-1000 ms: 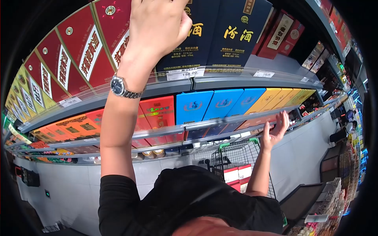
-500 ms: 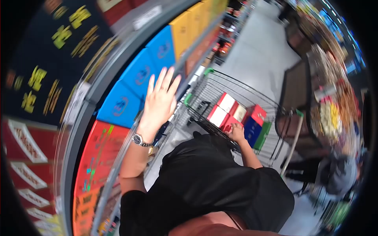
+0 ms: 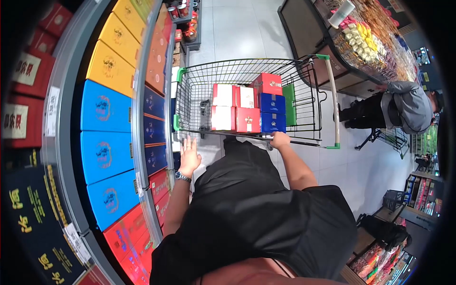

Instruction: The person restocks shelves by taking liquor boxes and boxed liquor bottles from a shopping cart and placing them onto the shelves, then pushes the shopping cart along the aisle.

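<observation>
My left hand (image 3: 189, 156), with a watch at the wrist, is held out with its fingers apart. It holds nothing and is between the shelf and the near left corner of the wire shopping cart (image 3: 194, 71). My right hand (image 3: 280, 139) is closed on the cart's near rim, beside the blue boxes (image 3: 273, 104). Inside the cart are several red and white boxes (image 3: 223, 118), a red box (image 3: 270, 83) behind the blue ones and a green item (image 3: 289, 102) at their right.
At the left, a shelf holds blue boxes (image 3: 104, 154), yellow boxes (image 3: 110, 64) and red boxes (image 3: 128, 230). Another person (image 3: 408, 107) stands at the right near a second cart (image 3: 392, 137). Bins of packaged goods (image 3: 365, 42) line the upper right.
The view has turned. My left hand has moved away from the shelf's blue boxes and down beside the cart. My right hand has gone from the boxes inside to the cart's rim.
</observation>
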{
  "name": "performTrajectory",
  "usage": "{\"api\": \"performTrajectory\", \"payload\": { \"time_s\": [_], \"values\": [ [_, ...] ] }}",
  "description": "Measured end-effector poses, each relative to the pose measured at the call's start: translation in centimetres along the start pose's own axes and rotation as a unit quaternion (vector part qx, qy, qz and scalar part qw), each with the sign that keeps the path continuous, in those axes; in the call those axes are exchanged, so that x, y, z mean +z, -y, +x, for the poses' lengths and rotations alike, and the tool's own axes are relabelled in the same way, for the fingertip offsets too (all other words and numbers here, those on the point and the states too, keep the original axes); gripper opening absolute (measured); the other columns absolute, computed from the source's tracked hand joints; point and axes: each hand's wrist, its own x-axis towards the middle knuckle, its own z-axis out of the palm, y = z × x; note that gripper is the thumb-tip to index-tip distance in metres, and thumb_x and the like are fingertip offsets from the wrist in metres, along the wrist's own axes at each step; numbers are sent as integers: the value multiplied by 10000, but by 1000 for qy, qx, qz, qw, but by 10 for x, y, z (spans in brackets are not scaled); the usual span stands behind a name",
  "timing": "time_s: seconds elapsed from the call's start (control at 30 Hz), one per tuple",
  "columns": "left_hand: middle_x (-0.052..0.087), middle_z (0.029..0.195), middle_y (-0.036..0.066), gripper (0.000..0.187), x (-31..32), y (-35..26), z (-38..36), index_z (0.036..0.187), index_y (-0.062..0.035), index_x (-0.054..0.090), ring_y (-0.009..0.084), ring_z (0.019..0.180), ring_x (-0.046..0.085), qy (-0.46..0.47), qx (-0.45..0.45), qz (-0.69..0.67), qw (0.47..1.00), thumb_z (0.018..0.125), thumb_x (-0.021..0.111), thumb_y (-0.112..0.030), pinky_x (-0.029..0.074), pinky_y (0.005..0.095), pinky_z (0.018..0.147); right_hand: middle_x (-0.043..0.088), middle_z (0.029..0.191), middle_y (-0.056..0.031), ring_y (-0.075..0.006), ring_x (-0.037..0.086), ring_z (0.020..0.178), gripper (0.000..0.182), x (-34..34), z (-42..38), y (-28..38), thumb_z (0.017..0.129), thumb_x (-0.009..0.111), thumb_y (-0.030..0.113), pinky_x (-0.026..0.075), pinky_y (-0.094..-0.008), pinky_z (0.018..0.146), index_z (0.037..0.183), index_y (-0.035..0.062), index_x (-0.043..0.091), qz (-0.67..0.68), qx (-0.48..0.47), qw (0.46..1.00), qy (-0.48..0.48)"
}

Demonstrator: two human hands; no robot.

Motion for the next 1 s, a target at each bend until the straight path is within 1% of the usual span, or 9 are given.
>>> {"api": "performTrajectory", "payload": {
  "time_s": [0.07, 0.17, 0.2, 0.43, 0.47, 0.6, 0.7, 0.9, 1.0],
  "values": [
    [166, 1621, 204, 860, 2, 0, 20, 1543, -70, 261, 363, 1500, 165, -20, 11, 4, 1000, 786, 663, -137, 181, 530, 1199, 735, 1017, -116, -297, 708, 965, 257, -6, 6, 8, 728, 701, 227, 571, -413, 839, 976, 192, 760, -5, -1, 999, 38],
    [165, 1622, 196, 876, 7, 3, 52, 1542, -82, 267, 385, 1499, 153, -18, -10, 36, 999, 761, 662, -122, 179, 559, 1191, 735, 997, -125, -302, 709, 958, 224, -13, 5, 7, 733, 676, 205, 570, -422, 839, 938, 184, 764, 3, -15, 999, 36],
    [165, 1622, 196, 876, 11, 5, 59, 1542, -82, 267, 385, 1499, 153, -17, -12, 34, 999, 761, 662, -122, 179, 559, 1191, 741, 974, -71, -285, 706, 948, 265, -5, 12, 4, 696, 727, 253, 568, -406, 855, 957, 234, 769, -7, -6, 999, 38],
    [207, 1599, 206, 931, 31, 4, 95, 1524, -117, 308, 463, 1477, 147, -90, -26, 49, 994, 664, 665, -93, 233, 663, 1115, 734, 929, -124, -309, 710, 910, 197, -15, 31, 4, 735, 696, 240, 569, -442, 810, 914, 187, 760, 2, -23, 999, 31],
    [207, 1599, 206, 931, 29, 4, 101, 1524, -117, 308, 463, 1477, 147, -84, -29, 48, 995, 664, 665, -93, 233, 663, 1115, 735, 918, -141, -315, 714, 902, 201, -19, 34, 5, 736, 704, 260, 574, -445, 800, 902, 160, 758, 2, -30, 999, 28],
    [192, 1597, 195, 906, 23, 3, 131, 1501, -124, 314, 459, 1482, 117, -84, -35, 27, 995, 662, 654, -84, 252, 675, 1103, 731, 922, -136, -316, 710, 905, 200, -30, 63, 7, 730, 704, 250, 575, -438, 802, 908, 172, 753, -9, -35, 999, 39],
    [193, 1599, 175, 908, 7, -2, 149, 1501, -177, 294, 456, 1486, 107, -76, -39, 8, 996, 670, 648, -82, 266, 675, 1099, 730, 914, -127, -317, 707, 894, 219, -46, 81, 11, 707, 686, 221, 573, -439, 791, 911, 189, 759, -6, -34, 999, 38],
    [217, 1585, 157, 904, -5, -8, 187, 1489, -179, 312, 439, 1486, 131, -80, -54, 5, 995, 666, 672, -84, 290, 659, 1095, 737, 927, -118, -313, 704, 905, 280, -78, 125, 16, 679, 685, 225, 572, -423, 814, 944, 217, 775, -10, -35, 999, 33],
    [250, 1560, 165, 924, -1, -8, 205, 1495, -172, 311, 439, 1478, 151, -104, -42, 9, 994, 660, 701, -96, 300, 652, 1090, 735, 933, -123, -314, 709, 910, 235, -97, 149, 16, 697, 677, 232, 578, -441, 808, 912, 193, 764, -20, -48, 998, 31]
  ]
}}
